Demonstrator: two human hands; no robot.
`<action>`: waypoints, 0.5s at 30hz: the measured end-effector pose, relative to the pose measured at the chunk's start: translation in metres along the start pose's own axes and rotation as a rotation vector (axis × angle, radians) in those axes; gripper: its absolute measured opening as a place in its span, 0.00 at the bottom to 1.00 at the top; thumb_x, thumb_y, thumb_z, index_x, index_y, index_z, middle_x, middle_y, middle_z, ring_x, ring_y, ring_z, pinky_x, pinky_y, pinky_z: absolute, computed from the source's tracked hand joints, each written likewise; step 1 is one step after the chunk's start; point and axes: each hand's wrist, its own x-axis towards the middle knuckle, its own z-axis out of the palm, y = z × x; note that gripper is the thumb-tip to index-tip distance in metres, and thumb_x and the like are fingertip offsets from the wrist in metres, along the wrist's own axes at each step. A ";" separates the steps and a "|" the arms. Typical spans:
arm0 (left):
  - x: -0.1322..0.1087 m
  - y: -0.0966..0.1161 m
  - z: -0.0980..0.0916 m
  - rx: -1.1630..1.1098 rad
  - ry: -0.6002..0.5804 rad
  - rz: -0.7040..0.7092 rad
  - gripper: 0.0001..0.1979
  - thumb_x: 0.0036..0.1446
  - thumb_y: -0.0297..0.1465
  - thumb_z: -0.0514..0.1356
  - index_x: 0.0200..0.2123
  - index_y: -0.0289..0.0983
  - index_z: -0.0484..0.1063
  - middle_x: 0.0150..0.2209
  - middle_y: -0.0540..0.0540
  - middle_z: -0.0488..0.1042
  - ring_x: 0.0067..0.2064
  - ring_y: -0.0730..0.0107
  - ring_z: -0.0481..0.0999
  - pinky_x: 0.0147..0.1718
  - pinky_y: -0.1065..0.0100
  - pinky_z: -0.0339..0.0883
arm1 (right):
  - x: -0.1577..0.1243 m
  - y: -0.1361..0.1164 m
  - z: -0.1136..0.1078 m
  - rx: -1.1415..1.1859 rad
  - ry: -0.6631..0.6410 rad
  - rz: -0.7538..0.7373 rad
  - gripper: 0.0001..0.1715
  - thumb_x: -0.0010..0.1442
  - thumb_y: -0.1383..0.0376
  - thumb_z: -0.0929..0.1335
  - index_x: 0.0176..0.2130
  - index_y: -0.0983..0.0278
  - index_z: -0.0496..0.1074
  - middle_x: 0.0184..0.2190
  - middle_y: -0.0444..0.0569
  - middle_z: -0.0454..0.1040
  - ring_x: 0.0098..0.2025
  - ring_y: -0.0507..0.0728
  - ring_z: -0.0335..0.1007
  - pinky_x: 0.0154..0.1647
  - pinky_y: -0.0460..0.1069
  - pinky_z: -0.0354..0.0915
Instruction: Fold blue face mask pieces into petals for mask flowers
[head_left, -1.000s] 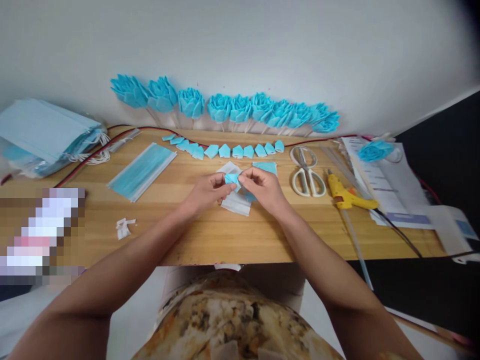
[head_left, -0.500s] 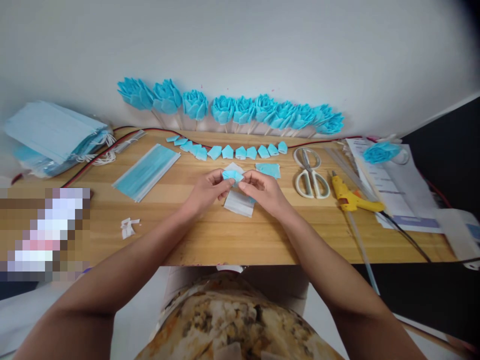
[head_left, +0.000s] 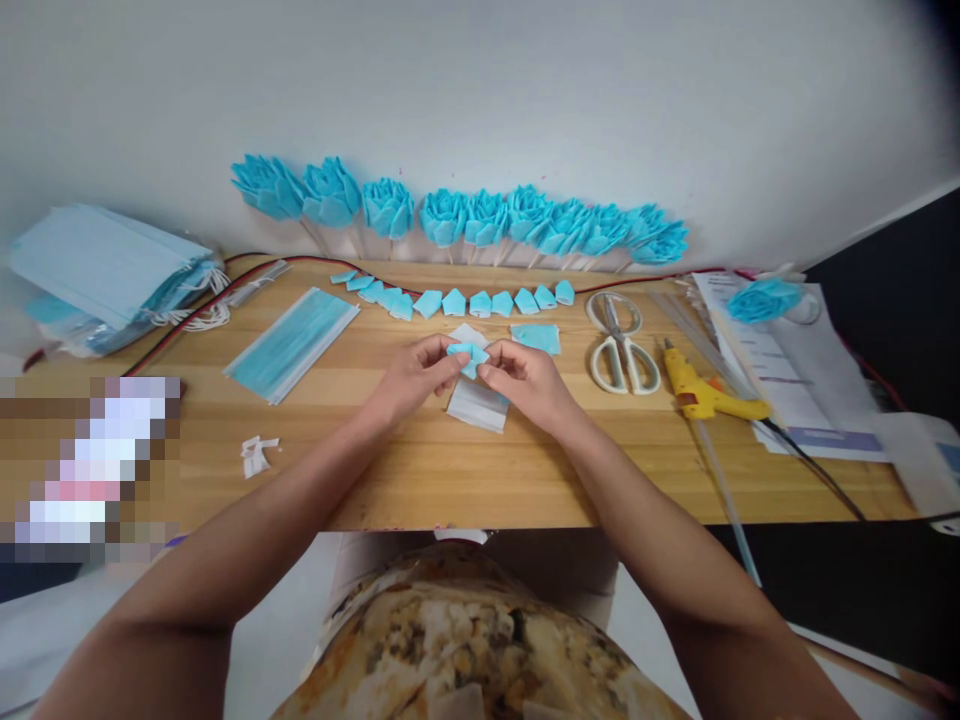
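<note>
Between my two hands is a small folded piece of blue mask fabric, held above the wooden table. My left hand pinches its left side, thumb in front. On the opposite side, my right hand grips the right corner between thumb and fingers. Beneath the hands lies a whitish cut mask piece, partly covered by them. A blue cut piece rests just behind my right hand. Farther back, several folded blue petals lie in a curved row.
Several blue fabric flowers on sticks lean against the wall. Left are a whole mask, a mask stack and white scraps. Right are scissors, a yellow glue gun, papers and a loose blue flower.
The blue piece has changed shape between my fingers, its upper edge now folded inward. Both hands stay in nearly the same place.
</note>
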 end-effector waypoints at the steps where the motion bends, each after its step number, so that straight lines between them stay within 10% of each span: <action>1: 0.000 0.002 0.000 0.020 -0.011 0.000 0.20 0.46 0.46 0.72 0.31 0.37 0.73 0.22 0.54 0.67 0.25 0.76 0.63 0.26 0.71 0.58 | 0.000 0.000 0.000 -0.007 -0.005 0.000 0.15 0.56 0.54 0.70 0.28 0.61 0.66 0.24 0.40 0.64 0.27 0.50 0.56 0.29 0.48 0.54; 15: 0.002 -0.007 -0.007 0.077 0.047 0.060 0.11 0.49 0.37 0.68 0.25 0.38 0.72 0.21 0.52 0.69 0.24 0.74 0.63 0.26 0.69 0.57 | 0.005 -0.004 -0.025 -0.034 0.077 -0.086 0.19 0.62 0.53 0.68 0.44 0.62 0.78 0.39 0.47 0.81 0.37 0.54 0.72 0.40 0.48 0.65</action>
